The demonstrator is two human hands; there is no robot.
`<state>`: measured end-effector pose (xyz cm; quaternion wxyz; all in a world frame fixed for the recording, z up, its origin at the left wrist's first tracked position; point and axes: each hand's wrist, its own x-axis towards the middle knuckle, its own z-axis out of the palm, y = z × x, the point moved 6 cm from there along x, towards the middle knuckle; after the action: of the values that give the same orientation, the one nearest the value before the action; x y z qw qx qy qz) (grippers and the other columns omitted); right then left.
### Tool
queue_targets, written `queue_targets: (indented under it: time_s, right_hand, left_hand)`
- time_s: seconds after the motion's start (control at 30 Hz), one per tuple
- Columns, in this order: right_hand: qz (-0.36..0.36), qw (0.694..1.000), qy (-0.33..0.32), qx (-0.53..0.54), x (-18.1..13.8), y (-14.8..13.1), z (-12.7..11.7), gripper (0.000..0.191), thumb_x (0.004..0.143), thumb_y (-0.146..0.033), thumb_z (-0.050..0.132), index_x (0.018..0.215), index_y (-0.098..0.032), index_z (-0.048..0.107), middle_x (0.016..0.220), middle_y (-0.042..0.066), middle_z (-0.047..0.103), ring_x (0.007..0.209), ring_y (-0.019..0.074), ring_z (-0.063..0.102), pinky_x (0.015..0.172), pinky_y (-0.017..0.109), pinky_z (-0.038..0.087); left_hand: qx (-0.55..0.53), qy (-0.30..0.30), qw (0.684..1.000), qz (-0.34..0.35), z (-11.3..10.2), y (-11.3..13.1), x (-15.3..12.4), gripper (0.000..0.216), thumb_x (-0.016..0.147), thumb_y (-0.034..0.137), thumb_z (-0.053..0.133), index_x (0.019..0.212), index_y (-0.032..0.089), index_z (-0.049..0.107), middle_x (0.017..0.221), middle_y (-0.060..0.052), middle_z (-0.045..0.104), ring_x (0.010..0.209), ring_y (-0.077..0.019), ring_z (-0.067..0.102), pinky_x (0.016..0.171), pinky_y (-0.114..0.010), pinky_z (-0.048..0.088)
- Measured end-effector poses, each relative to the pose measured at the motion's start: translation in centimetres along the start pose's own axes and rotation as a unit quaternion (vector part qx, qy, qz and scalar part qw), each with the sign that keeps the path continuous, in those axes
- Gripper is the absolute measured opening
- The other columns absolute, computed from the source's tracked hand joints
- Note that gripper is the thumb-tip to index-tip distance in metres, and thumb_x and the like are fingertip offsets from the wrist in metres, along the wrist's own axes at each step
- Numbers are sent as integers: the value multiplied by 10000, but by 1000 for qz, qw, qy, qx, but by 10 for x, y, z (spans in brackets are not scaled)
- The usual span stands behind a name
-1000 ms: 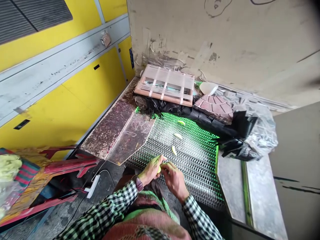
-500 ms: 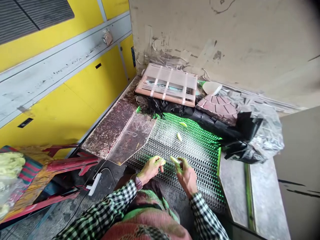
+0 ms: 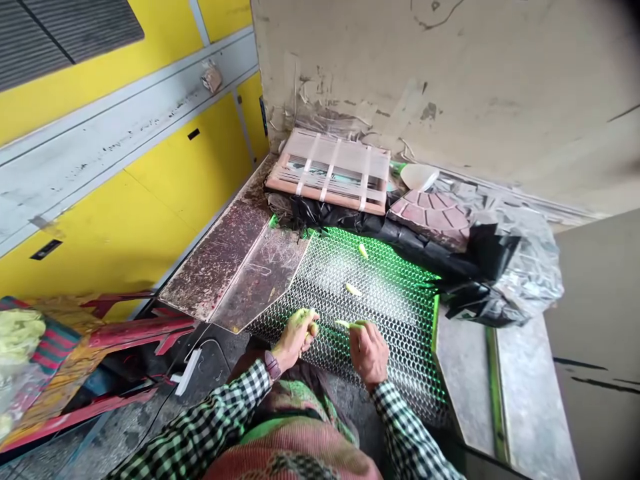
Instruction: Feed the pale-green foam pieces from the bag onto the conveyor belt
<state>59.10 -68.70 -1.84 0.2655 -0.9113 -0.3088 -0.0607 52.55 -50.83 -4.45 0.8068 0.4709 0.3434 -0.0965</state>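
Green sliver (image 3: 343, 324) in right hand (image 3: 369, 353), near left hand (image 3: 296, 339)

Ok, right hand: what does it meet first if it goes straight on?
Probably the pale green sliver lying on the wire mesh ahead of the right hand. Depth is unclear here, so it might pass just beside it.

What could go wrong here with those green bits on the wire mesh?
The pale green strip pinched in the right hand might slip, and a thin piece could drop through the wire mesh. The loose pieces lie unsecured, so a passing hand could knock them out of place. Both bare hands work close above the wire, so any sharp ends might scratch the left hand.
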Motion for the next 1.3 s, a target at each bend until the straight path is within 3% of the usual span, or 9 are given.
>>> queue_targets:
  time_s: [0.13, 0.27, 0.43, 0.6, 0.7, 0.87, 1.03, 1.17, 1.3]
  right_hand:
    - [-23, 998, -5, -54, -13, 1, -3, 222, 1038, -184, 432, 1050, -188, 654, 978, 80, 707, 809, 194, 589, 708, 319, 412]
    - [78, 990, -42, 110, -12, -29, -9, 222, 1043, -290, 453, 1086, -188, 645, 939, 74, 699, 795, 192, 614, 698, 302, 447]
    - [234, 896, -124, 357, -7, -67, 16, 319, 979, -505, 561, 955, -204, 663, 894, 38, 708, 769, 180, 613, 704, 282, 472]
    - [340, 838, -124, 409, -12, -40, 26, 448, 913, -632, 590, 823, -194, 620, 702, 4, 631, 581, 141, 508, 530, 255, 396]
    - [345, 859, -169, 338, -12, -16, 17, 524, 908, -695, 538, 849, -185, 643, 626, -8, 586, 510, 141, 476, 469, 254, 339]
    - [248, 943, -107, 194, 5, -20, -16, 527, 974, -613, 469, 1184, -164, 649, 688, 0, 606, 555, 161, 505, 512, 270, 353]
    - [187, 907, -129, 355, 11, -65, -5, 336, 996, -496, 530, 1035, -203, 689, 1007, 75, 723, 883, 204, 660, 799, 311, 511]
    - [291, 872, -110, 378, -3, -46, 13, 415, 959, -590, 555, 956, -190, 664, 786, 33, 675, 660, 176, 603, 596, 278, 479]
    - [309, 903, -108, 277, -5, -6, 14, 543, 934, -704, 486, 885, -187, 644, 652, 2, 604, 534, 155, 512, 474, 253, 365]
  left_hand:
    - [-106, 3, 994, -15, -4, 3, 3, 317, 851, 440, 674, 970, 165, 572, 709, 36, 555, 463, -46, 412, 395, -167, 250]
    - [-207, 6, 978, -12, 5, 5, 4, 207, 842, 271, 664, 990, 152, 583, 779, -1, 604, 562, -77, 538, 453, -174, 364]
    - [-261, 27, 965, 23, 26, 12, 1, 195, 875, 173, 597, 1069, 157, 587, 841, -36, 663, 682, -126, 644, 659, -260, 536]
    - [-231, 80, 969, 39, 20, 17, 3, 173, 925, 144, 544, 1094, 154, 580, 951, -109, 729, 865, -169, 719, 849, -318, 555]
    - [-221, 121, 967, 38, 5, 18, 4, 173, 952, 158, 526, 1119, 170, 568, 1020, -120, 739, 932, -174, 729, 943, -367, 544]
    - [-181, 76, 980, 34, 10, 17, -3, 235, 948, 241, 564, 1172, 175, 584, 1098, -142, 740, 965, -199, 727, 940, -390, 542]
    - [-127, 2, 990, 56, 36, 12, -17, 370, 945, 374, 586, 1248, 162, 590, 1153, -163, 726, 1027, -236, 708, 917, -376, 532]
    - [-120, 21, 991, 50, 32, 11, -19, 505, 945, 432, 615, 1387, 222, 487, 1354, -163, 641, 1196, -249, 646, 969, -382, 522]
    - [-105, 63, 991, 60, 6, 17, -17, 483, 936, 457, 628, 1334, 209, 515, 1351, -174, 641, 1169, -245, 663, 973, -393, 529]
